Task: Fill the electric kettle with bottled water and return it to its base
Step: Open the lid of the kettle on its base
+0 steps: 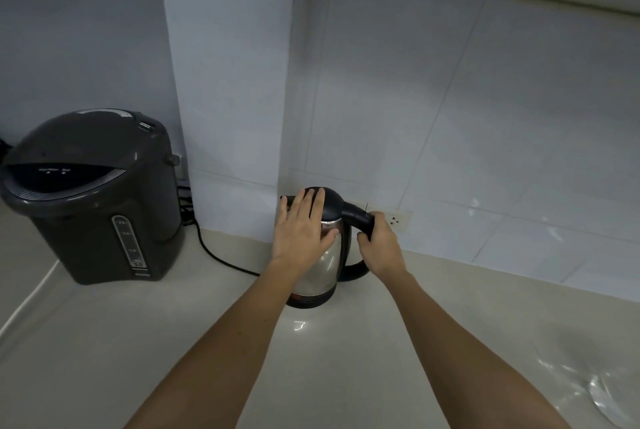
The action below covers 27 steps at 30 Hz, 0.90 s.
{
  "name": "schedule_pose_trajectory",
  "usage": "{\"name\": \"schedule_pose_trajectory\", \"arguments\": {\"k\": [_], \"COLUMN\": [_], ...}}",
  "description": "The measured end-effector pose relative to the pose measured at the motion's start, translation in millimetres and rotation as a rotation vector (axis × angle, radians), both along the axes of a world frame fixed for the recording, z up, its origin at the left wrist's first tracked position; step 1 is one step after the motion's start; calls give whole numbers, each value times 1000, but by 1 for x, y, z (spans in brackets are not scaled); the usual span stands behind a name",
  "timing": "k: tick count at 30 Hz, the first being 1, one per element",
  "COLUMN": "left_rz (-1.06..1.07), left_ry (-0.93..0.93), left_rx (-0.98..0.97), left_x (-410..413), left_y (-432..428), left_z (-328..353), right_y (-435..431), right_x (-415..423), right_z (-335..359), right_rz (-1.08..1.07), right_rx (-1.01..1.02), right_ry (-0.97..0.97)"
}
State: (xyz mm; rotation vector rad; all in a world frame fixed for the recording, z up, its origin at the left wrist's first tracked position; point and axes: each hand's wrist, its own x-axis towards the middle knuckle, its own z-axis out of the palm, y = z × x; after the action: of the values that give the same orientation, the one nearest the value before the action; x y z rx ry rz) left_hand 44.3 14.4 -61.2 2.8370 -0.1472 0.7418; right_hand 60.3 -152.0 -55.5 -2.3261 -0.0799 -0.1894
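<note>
Both hands on kettle [320, 269]: left hand [300, 231] flat, right hand [381, 241] around handle [356, 215].

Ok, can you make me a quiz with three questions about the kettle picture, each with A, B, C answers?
1. Where is the big dark water boiler?
A. left of the kettle
B. behind the kettle
C. on top of it

2. What colour is the kettle lid?
A. red
B. black
C. white

3. What is the right hand doing?
A. lying flat on the counter
B. pointing at the wall
C. gripping the handle

Answers: 1 A, it stands at the counter's left. 2 B, the lid under the left hand is black. 3 C, fingers wrap the black handle.
</note>
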Motion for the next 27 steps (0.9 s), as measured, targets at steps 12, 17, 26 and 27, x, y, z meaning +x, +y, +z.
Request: {"name": "schedule_pose_trajectory", "arguments": {"k": [12,17,26,27], "left_rz": [54,171,206,202], "left_ry": [-92,46,174,170], "left_rx": [-83,-276,-465,-465], "left_x": [-11,-33,-39,-39], "left_y": [-4,-13,-22,-22], "left_z": [-9,-40,-54,-54], "right_y": [10,27,63,67], "right_x": [7,12,22,23], "right_z": [27,43,65,66], "right_rz": [129,133,-2,-25], "right_rx": [-16,-261,-512,-540], "right_ry": [-26,52,197,204]}}
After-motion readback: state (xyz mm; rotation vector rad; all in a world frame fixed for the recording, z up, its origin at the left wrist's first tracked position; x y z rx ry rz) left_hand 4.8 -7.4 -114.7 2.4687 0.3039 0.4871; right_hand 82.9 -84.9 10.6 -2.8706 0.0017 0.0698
